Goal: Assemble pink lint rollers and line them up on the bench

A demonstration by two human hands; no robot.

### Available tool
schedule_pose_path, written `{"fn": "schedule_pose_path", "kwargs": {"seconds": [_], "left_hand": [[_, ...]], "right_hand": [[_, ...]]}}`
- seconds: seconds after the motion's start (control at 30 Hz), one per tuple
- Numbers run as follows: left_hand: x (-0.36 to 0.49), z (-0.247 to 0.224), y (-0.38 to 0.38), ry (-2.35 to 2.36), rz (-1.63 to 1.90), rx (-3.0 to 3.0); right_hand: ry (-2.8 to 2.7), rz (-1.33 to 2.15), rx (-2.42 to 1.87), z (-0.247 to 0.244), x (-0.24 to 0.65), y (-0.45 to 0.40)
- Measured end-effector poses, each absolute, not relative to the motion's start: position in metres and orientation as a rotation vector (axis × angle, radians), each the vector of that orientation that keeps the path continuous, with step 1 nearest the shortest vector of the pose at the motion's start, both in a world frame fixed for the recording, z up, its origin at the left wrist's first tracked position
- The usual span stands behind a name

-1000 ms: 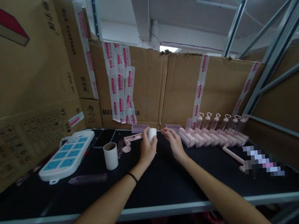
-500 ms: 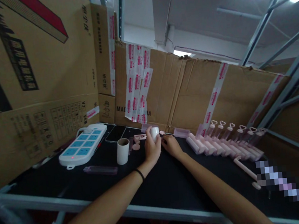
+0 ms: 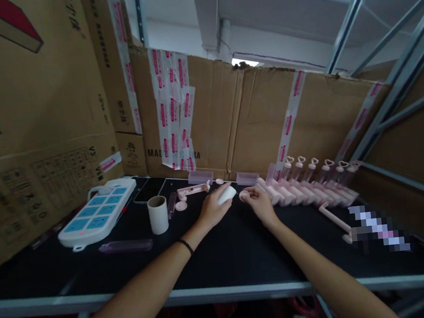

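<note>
My left hand (image 3: 211,209) is wrapped round a white cylinder (image 3: 227,195), which is tilted with its end toward the right. Just right of it, my right hand (image 3: 260,203) pinches a small pink round cap (image 3: 244,196) between thumb and fingers. The cap and the cylinder are a short gap apart. Behind my left hand lies a pink slotted part (image 3: 193,190), with a pink disc (image 3: 181,206) below it and another small disc (image 3: 219,182) to the right. A white open-topped tube (image 3: 158,215) stands upright on the left.
A white power strip (image 3: 99,215) and a phone (image 3: 150,190) lie at left, near a clear purplish case (image 3: 126,246). Rows of pink cylinders (image 3: 305,192) with heart-topped wands stand at right. A pink handle part (image 3: 334,217) lies before them. Cardboard walls (image 3: 207,114) enclose the black table (image 3: 221,258).
The white cylinder has gone from upright to tilted rightward in my left hand. My right hand has moved away from it and now shows a pink cap. The camera view has shifted.
</note>
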State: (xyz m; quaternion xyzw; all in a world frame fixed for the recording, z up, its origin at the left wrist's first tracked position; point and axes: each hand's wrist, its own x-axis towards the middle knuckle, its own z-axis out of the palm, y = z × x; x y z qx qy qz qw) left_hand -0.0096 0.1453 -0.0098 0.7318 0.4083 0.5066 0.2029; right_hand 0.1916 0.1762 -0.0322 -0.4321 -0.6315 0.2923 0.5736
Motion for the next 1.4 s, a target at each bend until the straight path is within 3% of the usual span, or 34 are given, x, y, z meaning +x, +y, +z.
{"fn": "schedule_pose_path", "kwargs": {"seconds": [0.53, 0.8, 1.0, 1.2, 1.4], "left_hand": [[-0.002, -0.007, 0.146, 0.963, 1.331, 2.154], [-0.002, -0.006, 0.144, 0.947, 1.42, 1.872], [0.001, -0.005, 0.145, 0.871, 1.345, 1.797], [-0.004, -0.003, 0.156, 0.778, 1.584, 1.409], [-0.005, 0.001, 0.161, 0.734, 1.778, 0.906]], "right_hand": [[-1.479, 0.77, -0.795, -0.012, 0.172, 0.152], [-1.41, 0.774, -0.796, -0.008, 0.17, 0.149], [-1.361, 0.963, -0.717, -0.002, 0.174, 0.153], [-1.121, 1.226, -0.584, 0.001, 0.182, 0.158], [-1.137, 1.227, -0.539, 0.0, 0.173, 0.151]]}}
